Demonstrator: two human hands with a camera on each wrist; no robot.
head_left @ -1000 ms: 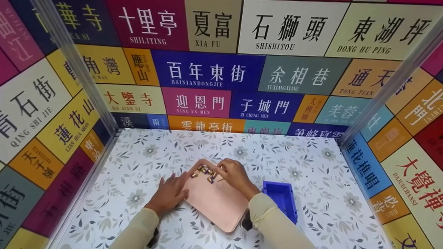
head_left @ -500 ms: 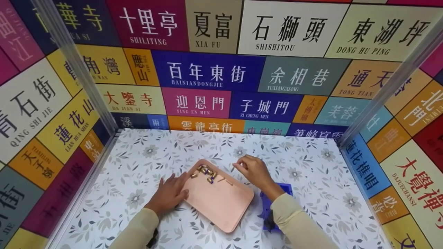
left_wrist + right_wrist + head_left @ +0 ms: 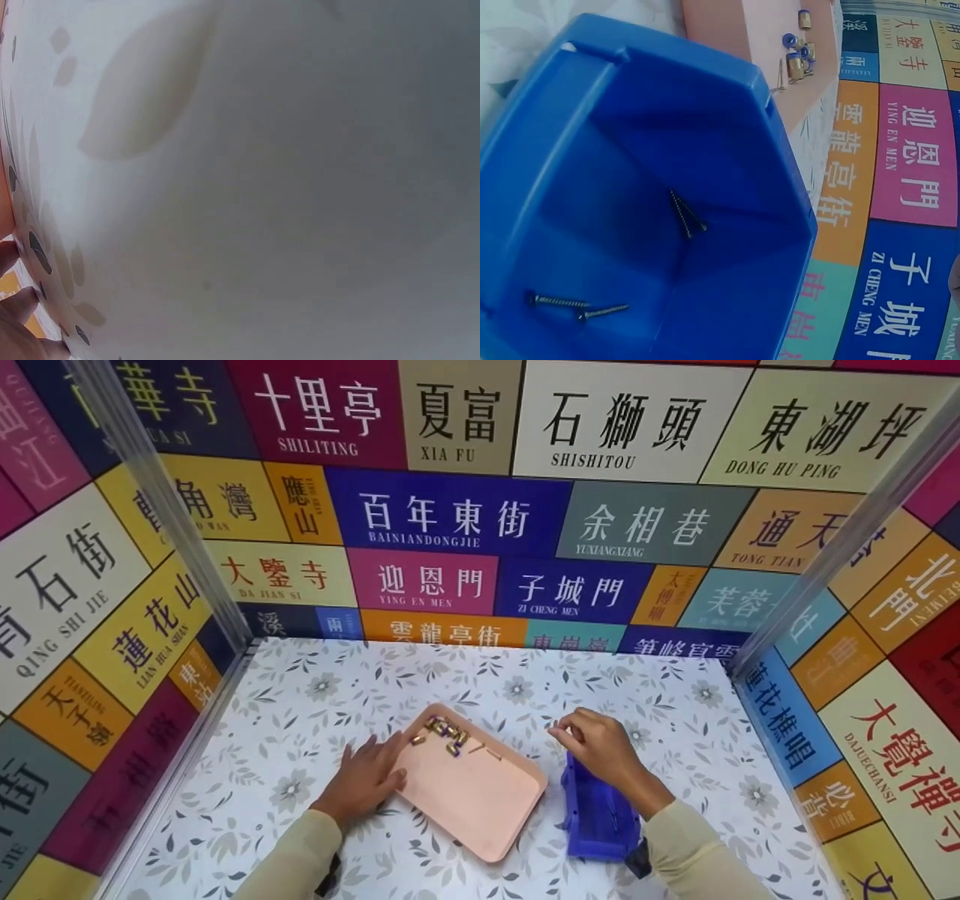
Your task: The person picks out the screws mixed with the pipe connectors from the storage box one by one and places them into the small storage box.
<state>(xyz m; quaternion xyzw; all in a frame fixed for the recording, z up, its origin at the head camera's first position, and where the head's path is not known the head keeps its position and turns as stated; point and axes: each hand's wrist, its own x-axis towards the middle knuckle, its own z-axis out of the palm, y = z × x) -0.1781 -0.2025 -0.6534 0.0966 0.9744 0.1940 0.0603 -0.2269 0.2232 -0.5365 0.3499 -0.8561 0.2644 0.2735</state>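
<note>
- Clearly, the wall (image 3: 450, 514) at twelve o'clock reads SHILITING and BAINIANDONGJIE.
- Flowered tabletop (image 3: 420, 671) below.
- My left hand (image 3: 360, 778) touches the pink tray (image 3: 466, 799) at nine o'clock, fingers loose.
- My right hand (image 3: 607, 748), curled, nears the blue bin (image 3: 595, 817) at twelve; holding anything, I cannot tell.

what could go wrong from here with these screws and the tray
Loose brass-coloured cylinders in the pink tray might roll if the left hand, at its edge, jogs it. Dark screws lie in close pairs in the blue bin, so a pinch might catch two. The right hand, close to the bin, might bump it.
</note>
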